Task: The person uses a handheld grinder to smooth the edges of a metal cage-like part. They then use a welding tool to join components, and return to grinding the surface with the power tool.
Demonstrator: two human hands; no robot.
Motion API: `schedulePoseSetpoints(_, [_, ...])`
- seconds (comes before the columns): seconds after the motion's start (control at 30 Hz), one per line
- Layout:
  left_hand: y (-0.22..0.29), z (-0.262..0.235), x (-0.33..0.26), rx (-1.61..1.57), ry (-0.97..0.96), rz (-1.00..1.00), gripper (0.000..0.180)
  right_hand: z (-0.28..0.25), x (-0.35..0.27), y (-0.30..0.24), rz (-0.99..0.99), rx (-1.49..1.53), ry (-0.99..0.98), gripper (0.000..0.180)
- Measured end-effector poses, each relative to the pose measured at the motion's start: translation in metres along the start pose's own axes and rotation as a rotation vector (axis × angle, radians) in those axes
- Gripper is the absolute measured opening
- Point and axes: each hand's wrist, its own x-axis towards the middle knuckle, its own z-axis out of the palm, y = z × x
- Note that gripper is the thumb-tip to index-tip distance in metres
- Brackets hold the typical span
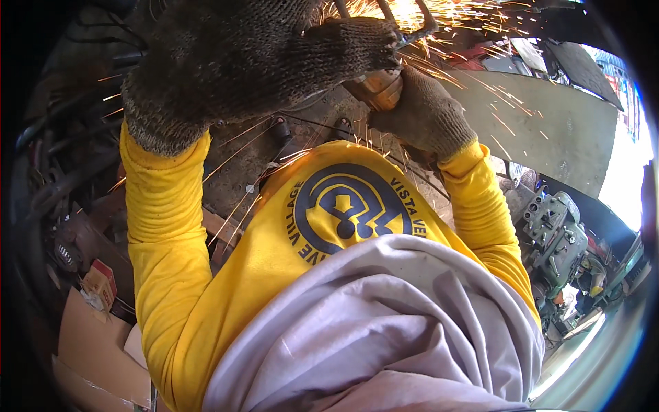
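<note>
Both my hands wear thick knitted grey-brown gloves and are at the top of the view. My right hand is closed round the orange-brown body of an angle grinder. My left hand reaches across in front of it, its fingers closed at the grinder's front end; its exact grip is partly hidden. A bent metal rod shows just beyond the left fingertips. Bright sparks burst at the top edge and streak down and to both sides. The grinder's disc and the spot it touches are hidden by glare and the left glove.
A large flat metal sheet lies to the right of my hands. Green-grey machinery stands at the right. On the left are a cardboard piece, a small red box and dark metal parts. My feet stand below the grinder among flying sparks.
</note>
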Motion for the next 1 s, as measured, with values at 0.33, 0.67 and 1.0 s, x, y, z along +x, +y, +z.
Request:
schedulePoseSetpoints(0.33, [-0.009,-0.001,0.010,0.136,-0.004,0.242,0.079,0.005,-0.013,0.011,0.098,0.011,-0.004,0.074])
schedulePoseSetpoints(0.67, [0.002,0.002,0.003,-0.073,0.126,0.047,0.078,0.007,-0.001,0.002,-0.022,-0.022,0.054,0.073])
schedulePoseSetpoints(1.0, [-0.017,-0.076,-0.029,0.201,-0.022,-0.389,0.072,0.029,-0.022,0.047,0.072,0.166,0.048,0.073])
